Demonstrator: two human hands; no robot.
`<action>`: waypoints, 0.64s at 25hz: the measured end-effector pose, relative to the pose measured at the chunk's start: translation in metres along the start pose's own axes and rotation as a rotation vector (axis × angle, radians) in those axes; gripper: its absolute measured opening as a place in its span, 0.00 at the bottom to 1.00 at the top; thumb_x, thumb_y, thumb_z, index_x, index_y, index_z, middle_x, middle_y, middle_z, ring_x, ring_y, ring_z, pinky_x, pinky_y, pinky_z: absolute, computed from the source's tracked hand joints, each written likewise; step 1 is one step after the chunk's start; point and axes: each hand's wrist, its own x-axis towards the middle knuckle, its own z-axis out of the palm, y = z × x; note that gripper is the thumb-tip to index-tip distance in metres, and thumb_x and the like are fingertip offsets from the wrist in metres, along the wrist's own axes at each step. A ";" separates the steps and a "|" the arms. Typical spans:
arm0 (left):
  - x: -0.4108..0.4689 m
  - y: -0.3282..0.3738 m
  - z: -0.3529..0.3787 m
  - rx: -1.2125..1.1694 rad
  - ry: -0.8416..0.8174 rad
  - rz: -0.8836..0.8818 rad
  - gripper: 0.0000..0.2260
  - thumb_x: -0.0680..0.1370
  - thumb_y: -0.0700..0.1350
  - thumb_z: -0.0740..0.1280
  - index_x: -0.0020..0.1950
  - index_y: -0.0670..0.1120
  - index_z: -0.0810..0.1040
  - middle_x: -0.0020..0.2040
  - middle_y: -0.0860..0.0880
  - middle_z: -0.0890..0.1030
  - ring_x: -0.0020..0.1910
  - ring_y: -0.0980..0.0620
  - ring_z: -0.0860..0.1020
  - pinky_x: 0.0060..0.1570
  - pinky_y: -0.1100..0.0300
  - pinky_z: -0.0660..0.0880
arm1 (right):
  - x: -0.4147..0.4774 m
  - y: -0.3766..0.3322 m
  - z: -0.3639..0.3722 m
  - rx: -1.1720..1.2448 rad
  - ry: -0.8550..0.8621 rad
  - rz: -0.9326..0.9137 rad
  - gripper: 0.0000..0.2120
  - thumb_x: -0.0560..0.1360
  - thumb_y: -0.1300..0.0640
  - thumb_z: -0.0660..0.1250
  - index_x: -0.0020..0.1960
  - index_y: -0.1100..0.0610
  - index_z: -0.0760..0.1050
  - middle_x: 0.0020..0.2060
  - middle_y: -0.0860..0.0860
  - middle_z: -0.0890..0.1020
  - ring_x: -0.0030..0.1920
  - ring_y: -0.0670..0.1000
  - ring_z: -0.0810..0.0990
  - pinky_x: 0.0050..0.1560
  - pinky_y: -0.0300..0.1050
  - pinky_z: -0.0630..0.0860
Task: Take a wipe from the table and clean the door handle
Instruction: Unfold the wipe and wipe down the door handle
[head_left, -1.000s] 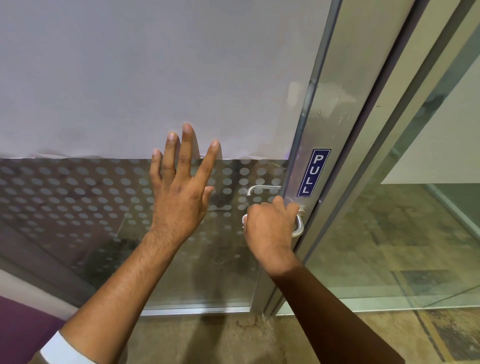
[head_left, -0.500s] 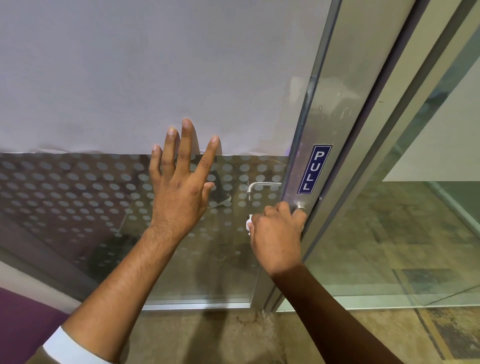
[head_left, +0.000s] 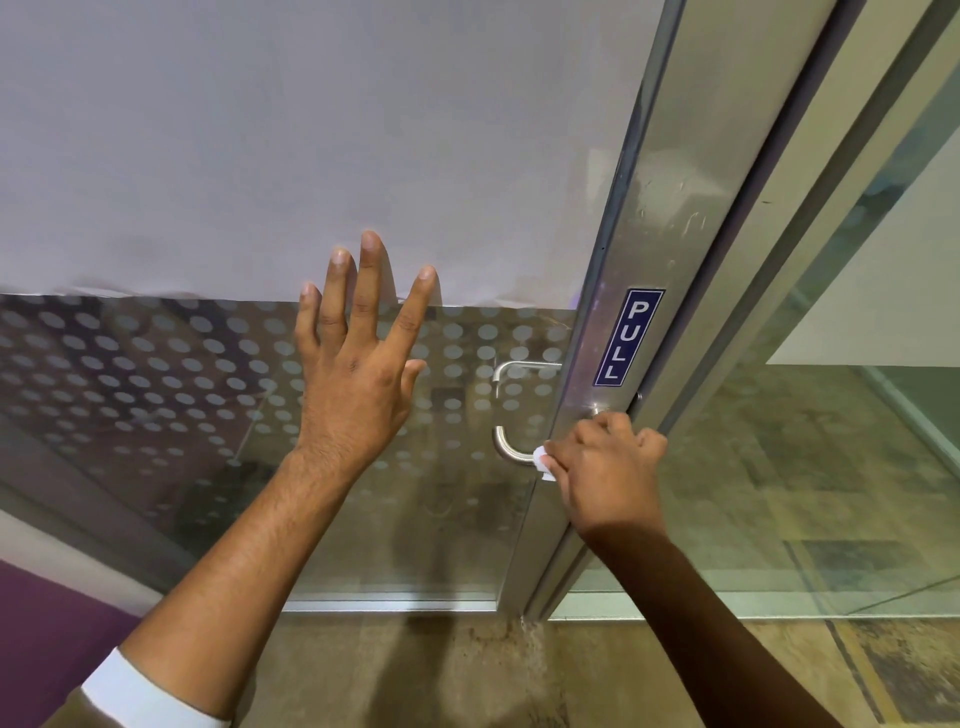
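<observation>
A brushed-metal lever door handle (head_left: 506, 448) juts out from the aluminium stile of a glass door (head_left: 156, 389). My right hand (head_left: 605, 475) is closed around the handle near its base, with a small white wipe (head_left: 543, 462) pinched under the fingers; only a corner of the wipe shows. The handle's curved free end sticks out to the left of that hand. My left hand (head_left: 358, 364) lies flat on the glass with fingers spread, to the left of the handle, holding nothing.
A blue PULL sticker (head_left: 627, 338) sits on the metal stile above the handle. White paper (head_left: 285, 145) covers the upper glass, with dotted frosting below. A second handle (head_left: 511, 371) shows through the glass. A fixed glass panel (head_left: 779, 467) stands at the right.
My right hand has slid right along the handle towards the stile, uncovering the handle's curved end and a corner of the wipe. My left hand stays flat on the glass.
</observation>
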 end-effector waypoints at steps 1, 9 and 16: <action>0.000 0.001 0.000 -0.004 -0.001 -0.002 0.49 0.74 0.49 0.81 0.89 0.53 0.57 0.88 0.35 0.51 0.87 0.32 0.51 0.81 0.28 0.56 | 0.001 0.004 -0.001 0.015 -0.009 0.019 0.05 0.78 0.46 0.72 0.44 0.42 0.84 0.39 0.43 0.80 0.51 0.54 0.75 0.47 0.51 0.53; 0.000 0.001 -0.001 0.004 -0.006 -0.004 0.49 0.75 0.49 0.80 0.89 0.54 0.56 0.88 0.35 0.51 0.87 0.32 0.50 0.82 0.29 0.55 | 0.036 -0.056 -0.003 0.078 -0.088 0.088 0.11 0.79 0.48 0.70 0.39 0.49 0.79 0.33 0.47 0.84 0.47 0.54 0.76 0.46 0.54 0.56; 0.001 0.001 0.002 0.003 -0.002 -0.007 0.49 0.74 0.48 0.81 0.89 0.53 0.56 0.88 0.36 0.50 0.87 0.32 0.50 0.82 0.28 0.54 | 0.017 -0.055 -0.010 -0.010 -0.200 0.098 0.11 0.69 0.53 0.80 0.33 0.50 0.80 0.28 0.49 0.81 0.43 0.56 0.77 0.48 0.58 0.66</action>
